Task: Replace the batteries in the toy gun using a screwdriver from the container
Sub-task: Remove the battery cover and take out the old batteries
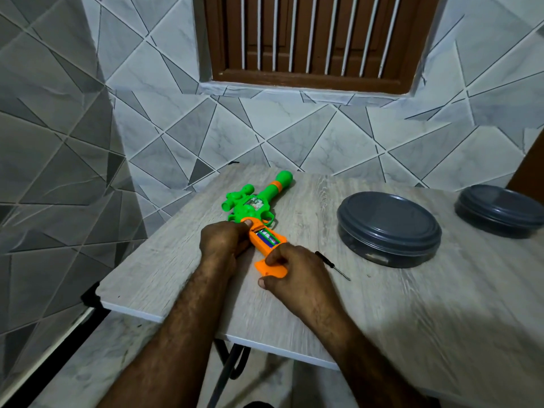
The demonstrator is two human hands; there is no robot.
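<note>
orange and green, the toy gun (259, 201) lay on the wooden table (382, 304), compartment open, batteries (266, 239) showing. left hand (223, 242) clamped its middle, right hand (294, 269) curled round the stock. best pinned flat, cells levered out gently. left table edge ran close; screwdriver (332, 265) just beside the right hand, lidded container (388, 228) beyond, bare room nearer.

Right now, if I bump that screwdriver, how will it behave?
The screwdriver looks thin and round, so it would probably roll on the flat table. It seems small, so it is likely light and stiff.
</note>
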